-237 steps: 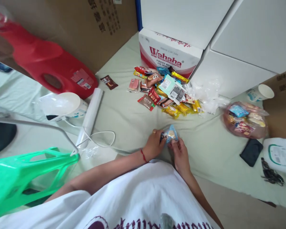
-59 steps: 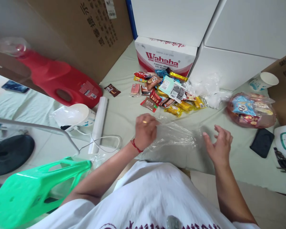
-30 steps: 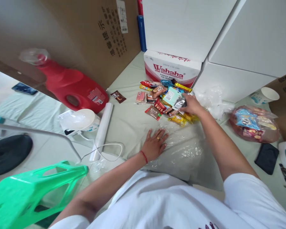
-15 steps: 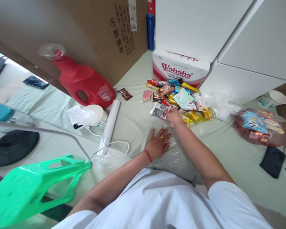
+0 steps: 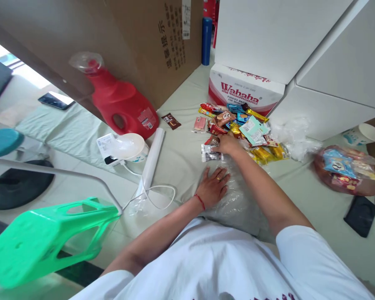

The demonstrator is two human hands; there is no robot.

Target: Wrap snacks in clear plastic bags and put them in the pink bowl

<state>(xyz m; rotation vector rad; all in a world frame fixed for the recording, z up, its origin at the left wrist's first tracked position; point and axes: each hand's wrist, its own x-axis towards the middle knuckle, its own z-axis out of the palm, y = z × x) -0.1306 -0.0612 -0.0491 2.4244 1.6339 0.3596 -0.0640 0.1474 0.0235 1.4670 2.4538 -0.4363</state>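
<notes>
My right hand (image 5: 230, 145) reaches over the near left edge of a snack pile, its fingers closed on a small brown snack packet (image 5: 212, 141); the fingertips are partly hidden. Just below them a white-and-grey snack packet (image 5: 211, 153) lies on the pale cloth. The pile holds several wrapped snacks, among them a brown round-faced packet (image 5: 224, 118), yellow packets (image 5: 262, 155) and a light green packet (image 5: 253, 130). A pink packet (image 5: 200, 123) lies at its left side. My left hand (image 5: 213, 187) rests flat with fingers spread, on the cloth beside clear plastic film (image 5: 242, 191).
Behind the pile stands a Wahaba-printed white carton (image 5: 243, 89). To the left are a brown packet (image 5: 171, 121), a red jug (image 5: 121, 104), a white roll (image 5: 151, 160) and a cable (image 5: 158, 205). A bowl of snacks (image 5: 328, 183) and a dark pouch (image 5: 360, 216) lie right.
The white-and-grey packet has left my right hand's grip and lies on the cloth. My right fingers have shifted to a brown packet beside it. My left hand stays flat.
</notes>
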